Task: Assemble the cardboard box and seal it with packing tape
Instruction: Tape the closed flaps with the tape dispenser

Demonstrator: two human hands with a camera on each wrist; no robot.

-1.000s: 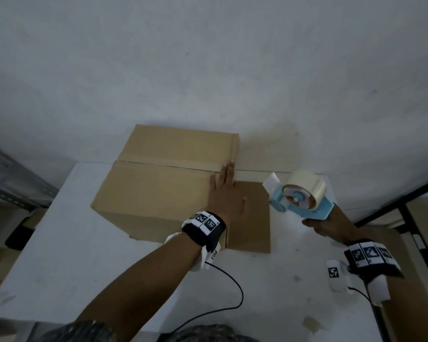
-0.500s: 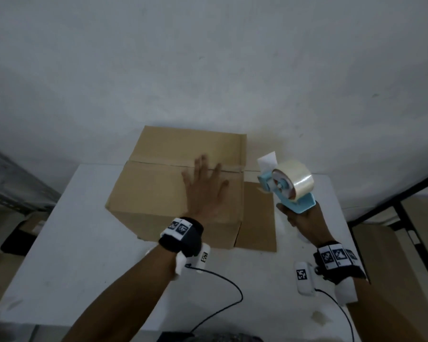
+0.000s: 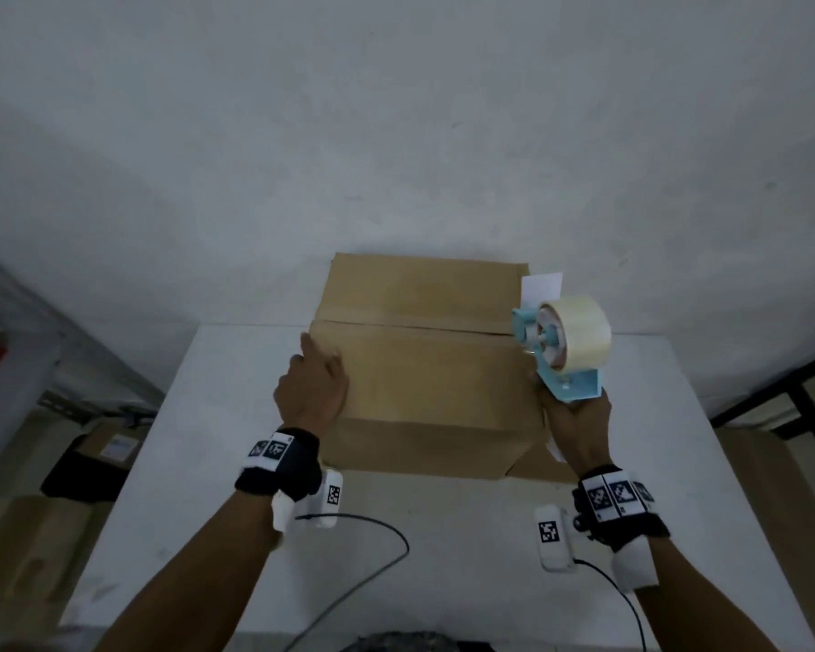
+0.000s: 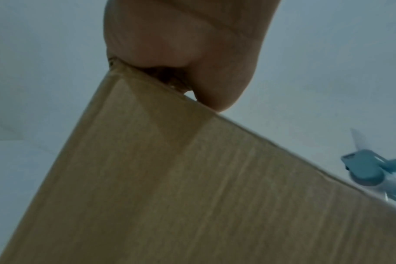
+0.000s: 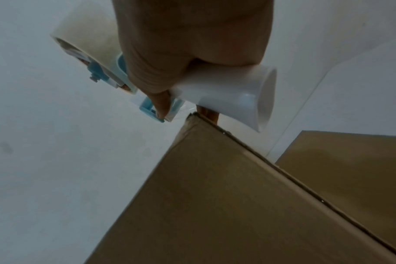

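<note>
A brown cardboard box [image 3: 424,383] stands on the white table [image 3: 217,416], its top flaps folded down and meeting at a seam [image 3: 410,324]. My left hand [image 3: 316,369] rests on the box's top left edge with fingers straight; the left wrist view shows the heel of that hand [image 4: 181,53] on the box's corner [image 4: 192,196]. My right hand [image 3: 572,409] grips the handle [image 5: 226,96] of a blue tape dispenser [image 3: 561,350]. The dispenser carries a pale tape roll [image 5: 86,35] and is held at the right end of the seam.
A loose cardboard flap [image 3: 535,463] lies on the table at the box's near right corner. A white wall [image 3: 396,134] rises right behind the box. Wrist-camera cables [image 3: 372,571] trail over the near table. Cardboard cartons [image 3: 34,534] sit on the floor at left, a dark frame [image 3: 772,392] at right.
My left hand has slid from the right part of the box top to its left edge. My right hand has brought the dispenser up to the seam's right end.
</note>
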